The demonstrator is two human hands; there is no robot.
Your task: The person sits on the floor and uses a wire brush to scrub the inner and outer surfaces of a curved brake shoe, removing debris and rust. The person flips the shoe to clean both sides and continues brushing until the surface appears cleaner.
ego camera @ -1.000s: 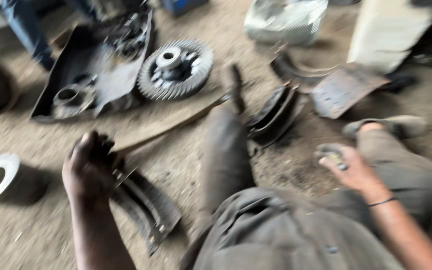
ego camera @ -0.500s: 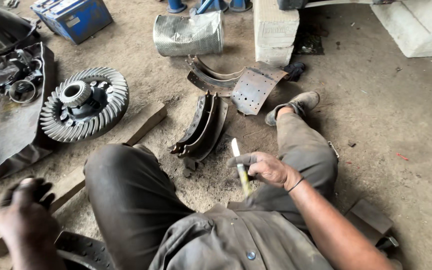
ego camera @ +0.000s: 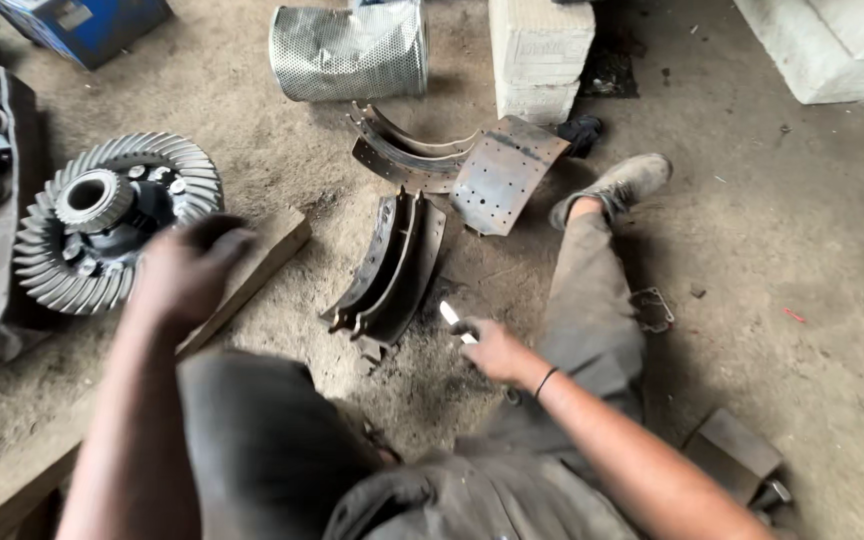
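My right hand [ego camera: 497, 350] is shut on a short pale stick [ego camera: 450, 316], low over the dirt floor. Its tip points at a pair of rusty curved brake shoes [ego camera: 392, 265] lying just left of it. My left hand [ego camera: 187, 275] is raised and blurred, with nothing visible in it. It hovers over a wooden plank [ego camera: 270, 252], next to a large toothed ring gear assembly [ego camera: 102, 225]. I sit on the ground with my bent left knee [ego camera: 252, 440] below that hand. My right leg stretches out to a worn shoe [ego camera: 617, 185].
More brake shoes [ego camera: 402, 160] and a curved perforated plate [ego camera: 507, 175] lie behind the pair. Further back stand a perforated metal cylinder [ego camera: 350, 50], a pale block [ego camera: 542, 50] and a blue box [ego camera: 82, 25]. A small metal block [ego camera: 737, 455] sits at lower right.
My left hand has lifted from the lower left up toward the gear. My right hand with the stick has dropped nearer the floor by the brake shoes. The view has shifted down.
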